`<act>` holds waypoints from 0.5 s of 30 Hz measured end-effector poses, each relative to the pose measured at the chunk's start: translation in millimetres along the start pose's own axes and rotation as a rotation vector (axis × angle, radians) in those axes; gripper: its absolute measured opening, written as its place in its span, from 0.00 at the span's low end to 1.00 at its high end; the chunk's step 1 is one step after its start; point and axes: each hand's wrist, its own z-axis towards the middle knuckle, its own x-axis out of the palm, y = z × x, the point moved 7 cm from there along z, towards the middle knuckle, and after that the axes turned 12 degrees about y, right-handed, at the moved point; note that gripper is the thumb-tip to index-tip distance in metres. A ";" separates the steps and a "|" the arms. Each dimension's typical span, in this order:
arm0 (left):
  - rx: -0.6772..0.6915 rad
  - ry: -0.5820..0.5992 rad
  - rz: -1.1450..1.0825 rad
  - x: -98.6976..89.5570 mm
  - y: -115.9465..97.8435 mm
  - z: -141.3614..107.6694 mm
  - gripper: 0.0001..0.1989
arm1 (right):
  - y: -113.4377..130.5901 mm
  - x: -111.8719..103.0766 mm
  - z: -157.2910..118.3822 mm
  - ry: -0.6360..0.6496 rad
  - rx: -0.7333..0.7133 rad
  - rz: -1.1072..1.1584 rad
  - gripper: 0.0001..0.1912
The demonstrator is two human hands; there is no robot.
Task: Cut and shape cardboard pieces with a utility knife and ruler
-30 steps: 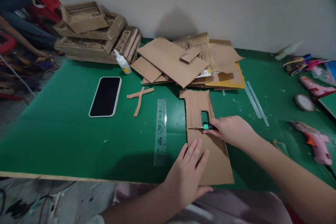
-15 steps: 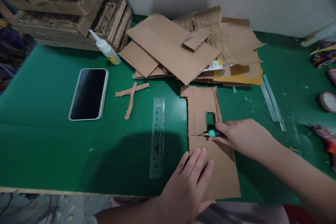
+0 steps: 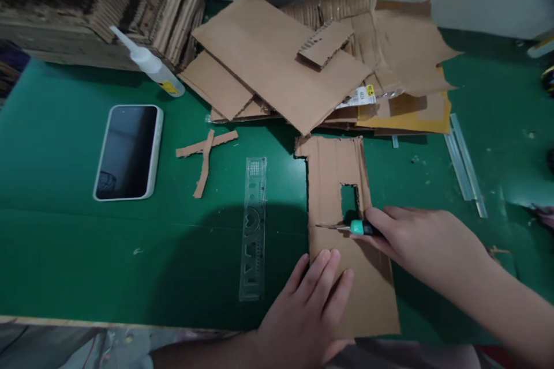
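Label on the cardboard pile (image 3: 281, 63), white with a yellow patch: print too small to read. Glue bottle (image 3: 149, 63), 10 o'clock from the work, had a yellow label, also illegible.

Work was a brown cardboard sheet (image 3: 372, 300) on the green table (image 3: 64, 259), 6 o'clock from the pile. Rough-cut edges, rectangular cutout, notched top-left corner.

Right hand (image 3: 415, 236) gripped a craft knife (image 3: 356, 227), teal collar, dark handle; thin metal blade pointed to 9 o'clock over the sheet, just below the cutout. Couldn't tell blade depth. Left hand (image 3: 307, 311) lay on the sheet at 7 o'clock from the knife, fingers extended, slightly spread, grasping nothing.

Clear plastic ruler (image 3: 253, 242) with heart-shaped stencil: 9 o'clock from the sheet. Crossed cardboard strips (image 3: 205, 153): 10 o'clock. Translucent sticks (image 3: 465, 167): 2 o'clock.
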 end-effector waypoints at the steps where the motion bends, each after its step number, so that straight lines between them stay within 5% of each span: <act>1: 0.001 0.000 0.002 0.1 -0.1 -0.1 0.38 | 0.2 0.3 0.8 -0.001 -0.004 -0.004 0.25; 15: -0.004 0.021 0.011 0.7 -0.5 -0.1 0.40 | 5.0 4.2 -3.8 0.048 0.024 -0.041 0.20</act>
